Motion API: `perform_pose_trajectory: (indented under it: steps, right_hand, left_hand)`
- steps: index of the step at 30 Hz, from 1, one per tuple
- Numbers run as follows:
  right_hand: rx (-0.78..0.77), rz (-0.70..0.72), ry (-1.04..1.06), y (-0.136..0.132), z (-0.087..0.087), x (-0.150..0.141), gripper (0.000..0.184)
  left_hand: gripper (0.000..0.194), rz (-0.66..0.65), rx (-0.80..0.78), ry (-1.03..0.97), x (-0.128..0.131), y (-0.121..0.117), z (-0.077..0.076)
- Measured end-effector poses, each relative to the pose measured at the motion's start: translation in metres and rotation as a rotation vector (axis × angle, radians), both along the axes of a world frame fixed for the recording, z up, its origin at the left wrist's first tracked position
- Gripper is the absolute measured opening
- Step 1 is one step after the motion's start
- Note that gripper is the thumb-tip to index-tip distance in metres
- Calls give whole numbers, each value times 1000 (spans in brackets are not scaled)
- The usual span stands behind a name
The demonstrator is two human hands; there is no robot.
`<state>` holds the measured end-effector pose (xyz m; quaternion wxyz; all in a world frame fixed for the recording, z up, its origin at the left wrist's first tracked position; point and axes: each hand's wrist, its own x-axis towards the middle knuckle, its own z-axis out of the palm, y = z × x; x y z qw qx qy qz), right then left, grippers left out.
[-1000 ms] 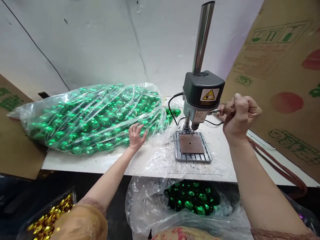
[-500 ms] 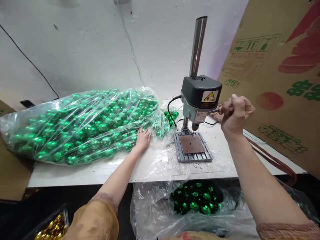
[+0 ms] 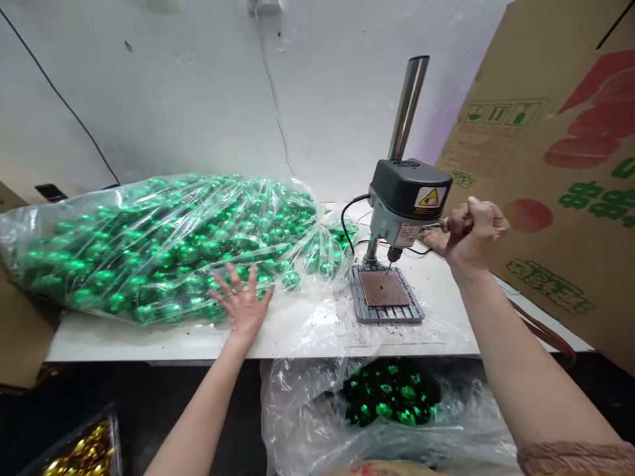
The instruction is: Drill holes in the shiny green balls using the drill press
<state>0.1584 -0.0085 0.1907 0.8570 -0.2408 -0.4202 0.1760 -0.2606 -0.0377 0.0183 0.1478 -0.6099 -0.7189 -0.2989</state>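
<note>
My right hand [image 3: 475, 228] is closed round the feed handle at the right side of a small drill press [image 3: 411, 195]. Its thin bit stands over a brown square board [image 3: 384, 288] on the slotted grey base [image 3: 415, 315], and the board has a small dark hole near its middle. Dark shavings are scattered over base and board. With fingers spread, my left hand [image 3: 244, 305] is at the front of a big clear plastic bag [image 3: 173, 248] full of shiny green faceted balls. Whether its fingertips touch the plastic I cannot tell.
A tall cardboard box [image 3: 550, 152] rises at the right. Below the table's front edge [image 3: 163, 356] lies an open plastic bag [image 3: 292, 403] of green balls [image 3: 391, 393]. Gold shiny pieces [image 3: 84, 456] sit in a container at lower left. A black cable [image 3: 346, 221] loops beside the drill press.
My left hand has moved left along the bag and spread its fingers. The right hand keeps its grip on the handle. The whole view has shifted slightly.
</note>
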Motion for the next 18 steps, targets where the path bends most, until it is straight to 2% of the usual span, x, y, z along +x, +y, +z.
perform_pose_trajectory:
  steps: [2, 5, 7, 10, 15, 18]
  right_hand:
    - [-8, -2, 0, -1, 0, -1, 42]
    - [-4, -12, 8, -1, 1, -1, 40]
    - [5, -19, 16, 0, 1, -2, 39]
    - [12, -19, 25, 1, 2, -2, 41]
    - [9, -10, 34, 0, 2, -4, 42]
    - [13, -6, 28, -1, 2, -3, 42]
  left_hand:
    - [86, 167, -90, -79, -22, -5, 3]
    - [76, 183, -231, -137, -45, -1, -2]
    - [65, 173, -213, -134, -49, 10, -7]
    - [59, 177, -148, -92, -36, 35, -11]
    - [68, 198, -172, 59, -3, 76, -10]
    - [59, 142, -204, 113, -4, 88, -5]
